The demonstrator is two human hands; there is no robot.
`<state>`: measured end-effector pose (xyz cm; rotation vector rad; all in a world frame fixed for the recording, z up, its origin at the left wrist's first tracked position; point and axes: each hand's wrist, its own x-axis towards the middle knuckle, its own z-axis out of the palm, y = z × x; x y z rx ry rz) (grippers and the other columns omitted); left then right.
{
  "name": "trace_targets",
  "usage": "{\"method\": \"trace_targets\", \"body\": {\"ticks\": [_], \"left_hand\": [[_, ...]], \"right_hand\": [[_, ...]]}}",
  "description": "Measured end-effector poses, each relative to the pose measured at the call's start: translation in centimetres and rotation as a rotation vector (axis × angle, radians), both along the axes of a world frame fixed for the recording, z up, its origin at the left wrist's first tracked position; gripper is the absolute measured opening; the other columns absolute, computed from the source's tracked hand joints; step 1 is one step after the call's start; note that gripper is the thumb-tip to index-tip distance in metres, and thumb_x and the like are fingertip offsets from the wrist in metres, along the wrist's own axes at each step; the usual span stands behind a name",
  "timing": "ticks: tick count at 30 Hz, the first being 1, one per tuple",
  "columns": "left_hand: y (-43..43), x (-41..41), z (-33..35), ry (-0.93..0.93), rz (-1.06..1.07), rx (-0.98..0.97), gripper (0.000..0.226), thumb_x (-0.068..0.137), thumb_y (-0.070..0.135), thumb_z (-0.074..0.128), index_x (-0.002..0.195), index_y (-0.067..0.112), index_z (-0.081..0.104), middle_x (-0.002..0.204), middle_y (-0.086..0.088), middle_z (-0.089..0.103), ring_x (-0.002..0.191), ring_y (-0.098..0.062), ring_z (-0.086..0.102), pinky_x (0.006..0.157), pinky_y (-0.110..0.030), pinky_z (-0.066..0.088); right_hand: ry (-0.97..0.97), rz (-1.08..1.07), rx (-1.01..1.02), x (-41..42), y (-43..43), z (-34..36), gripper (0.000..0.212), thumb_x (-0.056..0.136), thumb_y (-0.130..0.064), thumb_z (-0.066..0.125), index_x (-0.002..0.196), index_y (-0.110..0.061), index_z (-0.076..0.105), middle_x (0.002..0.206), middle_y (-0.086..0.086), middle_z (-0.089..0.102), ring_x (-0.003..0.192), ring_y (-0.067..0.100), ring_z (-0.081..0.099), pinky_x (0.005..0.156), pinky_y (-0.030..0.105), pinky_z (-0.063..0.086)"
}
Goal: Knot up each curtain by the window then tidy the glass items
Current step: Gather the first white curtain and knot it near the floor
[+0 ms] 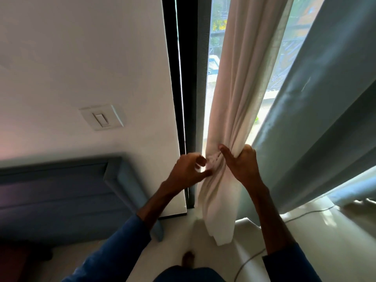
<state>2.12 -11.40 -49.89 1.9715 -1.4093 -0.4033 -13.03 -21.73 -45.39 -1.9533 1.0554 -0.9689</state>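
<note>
Two hands at the curtain [240,88]: our right hand [243,165] gripped it bunched; left hand [186,171] just beside, hold unclear; we needed steady tension.

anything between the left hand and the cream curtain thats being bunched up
Nothing visible does. The right hand grips the gathered cream sheer curtain; the left hand is right beside the bunch, though blur hides whether its fingers touch it. The heavy grey-blue curtain hangs to the right, not between them.

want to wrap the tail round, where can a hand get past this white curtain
Free: the bright gap between white curtain and window frame, above the left hand; floor under the tail. Crowded where the right hand grips, grey curtain close beside.
</note>
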Motion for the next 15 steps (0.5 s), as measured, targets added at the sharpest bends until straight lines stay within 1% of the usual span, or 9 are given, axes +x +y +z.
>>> {"method": "trace_targets", "body": {"ticks": [1, 4, 6, 7, 9, 11, 12, 13, 15], "left_hand": [[-0.2, -0.5, -1.0, 0.011, 0.002, 0.021, 0.038, 0.078, 0.045, 0.08, 0.098, 0.013, 0.071, 0.09, 0.004, 0.072, 0.073, -0.004, 0.066, 0.067, -0.022, 0.058], [-1.1, -1.6, -2.1, 0.058, 0.03, 0.017, 0.021, 0.089, 0.028, 0.073, 0.093, 0.008, 0.074, 0.083, -0.003, 0.073, 0.065, -0.009, 0.064, 0.066, -0.026, 0.055], [-1.4, -1.9, -2.0, 0.07, -0.002, 0.022, 0.019, 0.093, 0.024, 0.068, 0.09, 0.007, 0.075, 0.077, -0.003, 0.071, 0.06, -0.007, 0.061, 0.065, -0.021, 0.05], [-1.2, -2.0, -1.7, 0.066, -0.026, 0.008, 0.018, 0.094, 0.022, 0.066, 0.091, 0.007, 0.076, 0.077, -0.001, 0.071, 0.058, -0.002, 0.06, 0.065, -0.015, 0.048], [-0.7, -2.0, -1.1, 0.065, -0.058, -0.051, 0.016, 0.096, 0.018, 0.063, 0.095, 0.01, 0.078, 0.076, 0.005, 0.069, 0.061, 0.006, 0.06, 0.064, -0.004, 0.041], [-0.3, -1.8, -0.7, 0.106, -0.046, -0.104, 0.017, 0.097, 0.018, 0.061, 0.095, 0.011, 0.077, 0.078, 0.007, 0.07, 0.067, 0.005, 0.062, 0.066, -0.007, 0.044], [-0.1, -1.7, -0.4, 0.163, -0.015, -0.111, 0.019, 0.098, 0.02, 0.06, 0.095, 0.011, 0.076, 0.079, 0.005, 0.071, 0.068, 0.002, 0.063, 0.066, -0.011, 0.047], [0.0, -1.5, -0.2, 0.276, 0.024, -0.116, 0.02, 0.099, 0.019, 0.058, 0.092, 0.009, 0.074, 0.078, 0.002, 0.07, 0.066, -0.001, 0.062, 0.065, -0.015, 0.048], [0.1, -1.4, 0.7, 0.661, 0.11, -0.127, 0.024, 0.1, 0.014, 0.052, 0.086, 0.0, 0.065, 0.07, -0.008, 0.062, 0.057, -0.009, 0.058, 0.057, -0.019, 0.048]], "right_hand": [[0.004, -0.011, -0.003, -0.1, 0.1, -0.2, 0.047, 0.084, -0.038, 0.079, 0.088, 0.008, 0.068, 0.075, 0.008, 0.061, 0.074, 0.019, 0.063, 0.058, 0.012, 0.037], [-0.001, -0.053, -0.046, -0.2, 0.7, -0.5, 0.044, 0.084, -0.034, 0.08, 0.084, 0.009, 0.068, 0.074, 0.012, 0.063, 0.072, 0.016, 0.059, 0.059, 0.013, 0.035], [-0.012, -0.086, -0.057, -0.2, 0.5, -0.7, 0.042, 0.084, -0.032, 0.081, 0.076, 0.007, 0.068, 0.068, 0.015, 0.064, 0.068, 0.016, 0.059, 0.06, 0.013, 0.034], [-0.011, -0.104, -0.054, -0.2, 0.2, -0.8, 0.041, 0.084, -0.031, 0.081, 0.071, 0.005, 0.067, 0.064, 0.014, 0.061, 0.065, 0.017, 0.059, 0.059, 0.014, 0.033], [-0.009, -0.116, -0.053, -0.5, -0.5, -1.0, 0.041, 0.084, -0.033, 0.08, 0.06, -0.008, 0.058, 0.057, 0.006, 0.054, 0.06, 0.023, 0.063, 0.056, 0.015, 0.031], [-0.012, -0.116, -0.058, -0.7, -0.9, -1.2, 0.049, 0.084, -0.034, 0.08, 0.052, -0.021, 0.044, 0.053, 0.0, 0.05, 0.057, 0.025, 0.063, 0.055, 0.015, 0.03], [-0.011, -0.121, -0.059, -0.8, -0.9, -1.2, 0.052, 0.084, -0.034, 0.08, 0.051, -0.024, 0.04, 0.052, -0.001, 0.048, 0.057, 0.023, 0.062, 0.056, 0.016, 0.03], [-0.008, -0.128, -0.056, -0.8, -1.0, -1.3, 0.053, 0.084, -0.034, 0.08, 0.051, -0.026, 0.039, 0.051, -0.003, 0.046, 0.059, 0.022, 0.061, 0.057, 0.016, 0.03], [-0.006, -0.127, -0.023, -0.8, -1.1, -1.5, 0.05, 0.084, -0.036, 0.08, 0.052, -0.021, 0.045, 0.051, -0.003, 0.049, 0.061, 0.021, 0.062, 0.056, 0.018, 0.031]]}}
